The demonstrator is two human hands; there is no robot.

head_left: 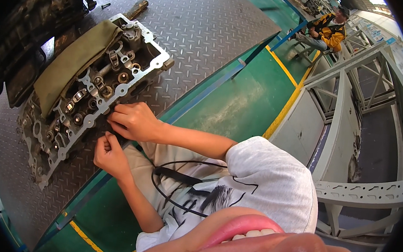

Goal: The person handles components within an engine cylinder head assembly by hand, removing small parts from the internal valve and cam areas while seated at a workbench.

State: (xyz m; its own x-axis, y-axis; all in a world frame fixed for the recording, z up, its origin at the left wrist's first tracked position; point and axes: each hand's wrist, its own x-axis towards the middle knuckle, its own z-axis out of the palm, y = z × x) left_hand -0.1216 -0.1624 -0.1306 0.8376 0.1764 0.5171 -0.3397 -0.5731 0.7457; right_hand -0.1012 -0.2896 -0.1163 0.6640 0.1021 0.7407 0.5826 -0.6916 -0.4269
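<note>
A cylinder head (100, 100) lies slantwise on a steel-plate table, with rocker arms (75, 99) and springs exposed inside its pale machined rim. Folded olive-green cloth (74, 64) is draped along its far side. Close against the near edge of the head is my right hand (134, 120), its fingers bent and pressed together. Just below it, my left hand (109, 155) is closed, thumb against the curled fingers, over the table's near edge. Whatever either hand pinches is hidden or too small to make out.
The diamond-plate table (209, 27) extends beyond the head. A dark engine block (35, 13) stands at the far left. A small bolt (106, 5) and a brown wooden-looking handle (137, 9) lie nearby. Grey metal frames (339, 113) stand right; a seated person (329, 32) is farther back.
</note>
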